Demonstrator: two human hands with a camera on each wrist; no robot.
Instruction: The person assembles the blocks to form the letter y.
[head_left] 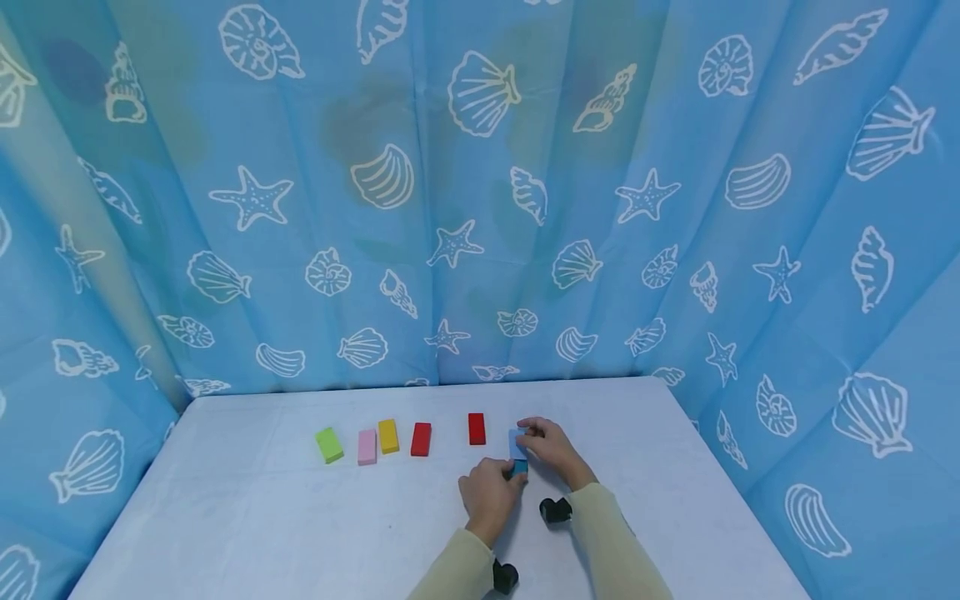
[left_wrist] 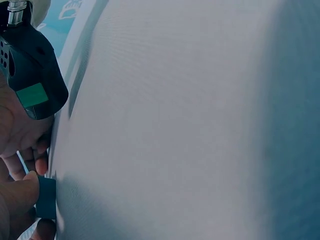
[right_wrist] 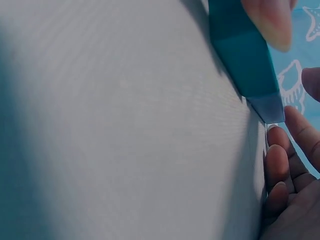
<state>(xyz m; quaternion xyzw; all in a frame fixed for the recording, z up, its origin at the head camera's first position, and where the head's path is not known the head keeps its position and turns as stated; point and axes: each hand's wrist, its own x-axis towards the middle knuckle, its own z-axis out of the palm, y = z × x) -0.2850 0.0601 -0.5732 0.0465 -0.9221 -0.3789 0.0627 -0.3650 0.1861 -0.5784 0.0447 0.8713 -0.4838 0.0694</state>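
My right hand (head_left: 534, 437) pinches the far end of a light blue block (head_left: 516, 442) that lies on the white table (head_left: 247, 517). Just in front of it, my left hand (head_left: 504, 482) grips a small teal block (head_left: 520, 469), which touches the light blue one. In the left wrist view my thumb and fingers (left_wrist: 22, 192) close round the teal block (left_wrist: 46, 197) at the cloth's edge. The right wrist view shows a teal block (right_wrist: 240, 50) under a fingertip (right_wrist: 267, 17), with a paler blue end (right_wrist: 270, 107).
A row of blocks lies on the table to the left: green (head_left: 328, 445), pink (head_left: 367, 447), yellow (head_left: 387, 436), red (head_left: 421, 439) and another red (head_left: 476, 428). A blue curtain (head_left: 480, 208) with shell prints closes in the table at the back and sides.
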